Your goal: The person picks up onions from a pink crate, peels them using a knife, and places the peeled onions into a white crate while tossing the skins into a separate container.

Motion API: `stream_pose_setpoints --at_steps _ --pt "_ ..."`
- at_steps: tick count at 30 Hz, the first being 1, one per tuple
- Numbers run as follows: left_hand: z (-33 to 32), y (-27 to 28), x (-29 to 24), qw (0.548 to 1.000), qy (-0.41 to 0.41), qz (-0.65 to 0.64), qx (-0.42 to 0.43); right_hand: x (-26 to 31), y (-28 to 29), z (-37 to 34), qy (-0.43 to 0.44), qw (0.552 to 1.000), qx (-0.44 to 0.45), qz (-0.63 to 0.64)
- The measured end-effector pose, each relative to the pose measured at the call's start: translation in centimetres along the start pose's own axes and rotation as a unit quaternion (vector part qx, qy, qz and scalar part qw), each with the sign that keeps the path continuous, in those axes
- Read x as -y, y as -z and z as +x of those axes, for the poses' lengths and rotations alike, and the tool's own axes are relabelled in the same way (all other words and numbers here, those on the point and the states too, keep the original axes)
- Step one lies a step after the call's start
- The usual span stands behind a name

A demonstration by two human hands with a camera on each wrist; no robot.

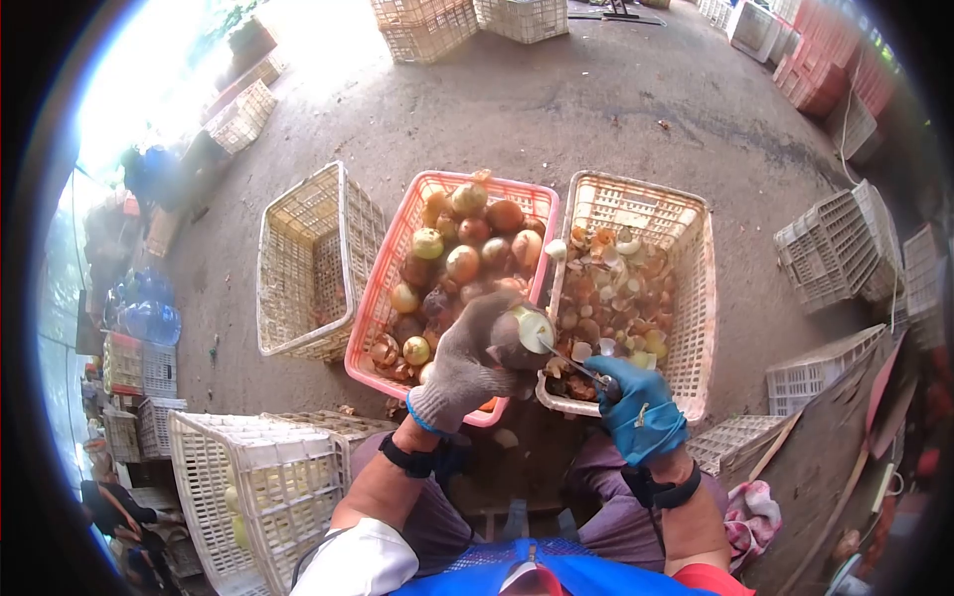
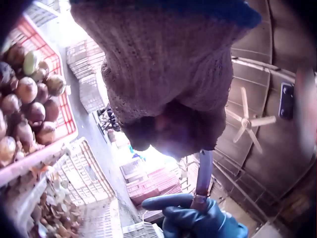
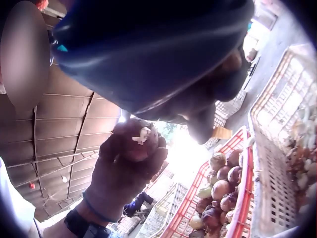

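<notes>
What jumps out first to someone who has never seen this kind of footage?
Probably the red-rimmed crate heaped with onions, in the middle of the head view. Just below it, a grey-gloved left hand grips an onion with a pale cut face, and a blue-gloved right hand points a knife at it.
</notes>
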State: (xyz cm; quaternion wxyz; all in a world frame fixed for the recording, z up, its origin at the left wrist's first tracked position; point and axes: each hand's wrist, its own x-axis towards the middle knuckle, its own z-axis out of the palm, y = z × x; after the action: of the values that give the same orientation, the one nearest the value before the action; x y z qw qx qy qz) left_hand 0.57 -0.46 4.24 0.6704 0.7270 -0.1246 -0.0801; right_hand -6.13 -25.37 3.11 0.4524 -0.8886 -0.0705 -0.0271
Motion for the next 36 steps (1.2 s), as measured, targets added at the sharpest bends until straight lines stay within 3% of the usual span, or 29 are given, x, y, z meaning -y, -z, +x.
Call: stream_pose_setpoints --at_steps 10,13,19,23,29,32,34,36 --pt "0.2 1.0 -0.4 0.995 0.075 0.049 0.039 0.2 0.2 0.3 0.006 0.998 -0.011 -0.068" --pt "0.2 1.4 0.3 0.987 0.146 -0.031 0.053 0.3 0.1 0.3 0.014 0.998 -0.01 -0.064" --pt "-0.5 0.4 -1.0 0.991 0.013 0.135 0.017 0.0 0.3 0.2 -0.003 0.995 0.002 -0.103" --pt "-0.4 0.9 0.0 0.989 0.138 -0.011 0.043 -0.6 0.0 0.5 0.036 0.991 -0.016 -0.127" --pt "-0.4 0.9 -0.1 0.985 0.158 -0.027 0.058 -0.3 0.5 0.5 0.059 0.98 -0.047 -0.183" --pt "0.1 0.4 -1.5 0.982 0.128 0.109 0.09 -0.1 1.3 0.7 0.029 0.974 -0.04 -0.221" --pt "-0.1 0.0 -1.7 0.981 0.177 0.022 0.079 0.3 2.5 1.0 -0.041 0.962 -0.025 -0.268" --pt "0.0 -0.5 -1.8 0.982 0.176 -0.04 0.063 -1.9 2.2 0.7 -0.019 0.979 -0.118 -0.165"
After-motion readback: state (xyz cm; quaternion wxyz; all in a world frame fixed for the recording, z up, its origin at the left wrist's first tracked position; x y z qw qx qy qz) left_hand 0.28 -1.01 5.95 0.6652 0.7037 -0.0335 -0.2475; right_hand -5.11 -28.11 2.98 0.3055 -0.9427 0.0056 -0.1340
